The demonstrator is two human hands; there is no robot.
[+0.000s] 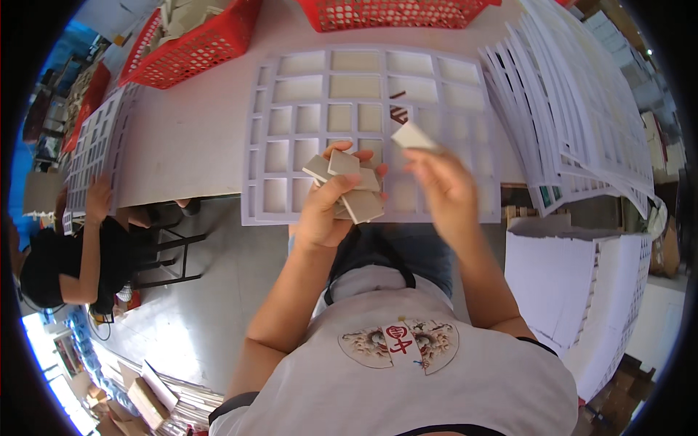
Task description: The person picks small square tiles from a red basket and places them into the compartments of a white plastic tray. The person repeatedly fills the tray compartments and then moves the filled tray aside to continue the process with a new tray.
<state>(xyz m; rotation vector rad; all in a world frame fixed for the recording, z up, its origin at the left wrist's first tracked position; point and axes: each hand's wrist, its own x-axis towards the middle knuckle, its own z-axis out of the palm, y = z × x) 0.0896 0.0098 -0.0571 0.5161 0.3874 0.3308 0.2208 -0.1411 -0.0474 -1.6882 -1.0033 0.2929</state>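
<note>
A white grid board (258, 208) with square and oblong compartments lies on the table in front of me. Pale flat pieces fill many of its compartments. In my left hand (323, 214), held over the board's near edge, is a loose stack of pale square tiles (363, 206), pressed under the thumb. My right hand (447, 190), a little blurred, pinches a single pale tile (413, 136) above the right half of the board. Dark brown stripes show in a compartment just beyond that tile.
Red perforated baskets (190, 59) stand at the table's far side, the left one holding pale pieces. A fanned stack of white grid frames (582, 109) leans at the right. On the left, another person's hand (99, 198) touches a similar grid (102, 138). Below right stand white boards (550, 291).
</note>
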